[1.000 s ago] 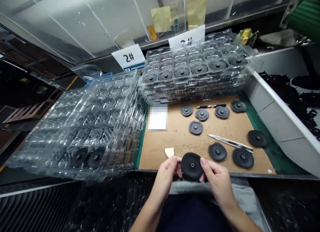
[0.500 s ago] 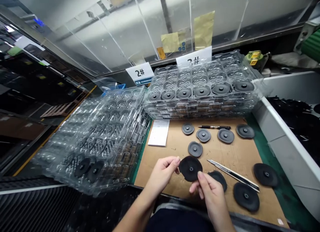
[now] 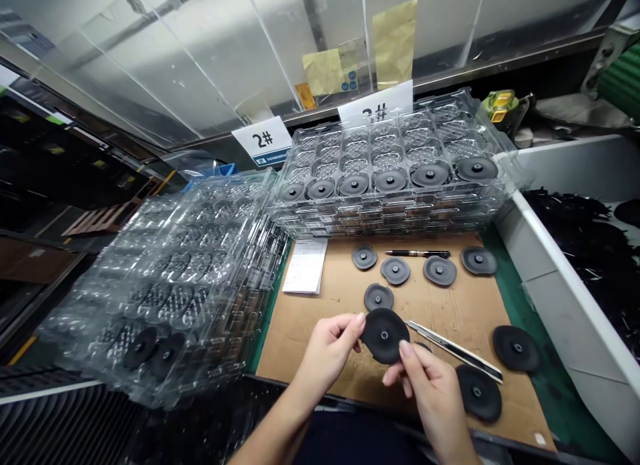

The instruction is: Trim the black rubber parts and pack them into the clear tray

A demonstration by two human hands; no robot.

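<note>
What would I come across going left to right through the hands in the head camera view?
Stacked clear plastic trays → left hand → black disc held between both hands → right hand → another black disc → third black disc → white bin wall

Up top in the centre, a stack of clear plastic blister trays sits just in front of a "2#" card, a second stack of trays sprawls at the left of the frame, and yellow sticky notes cling to the clear screen above! Down on the cardboard sheet there's a black pen, a utility knife to the lower right and a paper form by the trays, while at the right edge a white-walled bin is heaped with black scraps.
</note>
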